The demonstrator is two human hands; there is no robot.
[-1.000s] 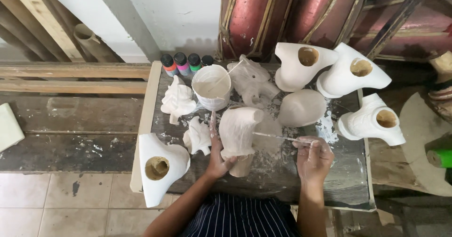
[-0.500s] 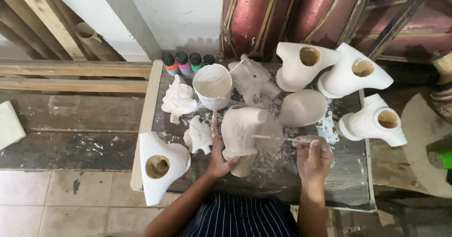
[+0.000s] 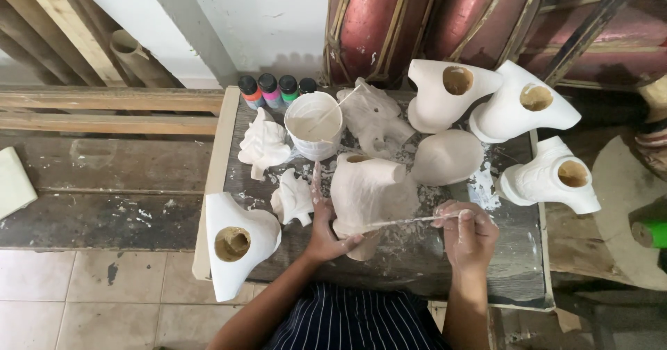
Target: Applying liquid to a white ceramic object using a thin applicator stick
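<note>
A pale, unpainted hollow figure piece (image 3: 370,186) stands on the dark worktable (image 3: 417,266) in front of me. My left hand (image 3: 325,226) grips its lower left side, index finger stretched up along it. My right hand (image 3: 470,229) holds a thin white-coated brush (image 3: 410,220) level, its tip against the piece's lower front. A white bucket of white paint (image 3: 314,124) with a stick in it stands just behind.
White hollow casts ring the table: one (image 3: 236,242) front left, three (image 3: 445,93) (image 3: 524,107) (image 3: 552,176) back right, an egg-shaped one (image 3: 448,157), small figures (image 3: 264,145) (image 3: 293,198) and another (image 3: 372,117). Small paint bottles (image 3: 271,89) line the back edge. Wooden planks (image 3: 104,107) lie left.
Both hands stay on the piece; the brush tip has shifted only slightly along its lower front.
</note>
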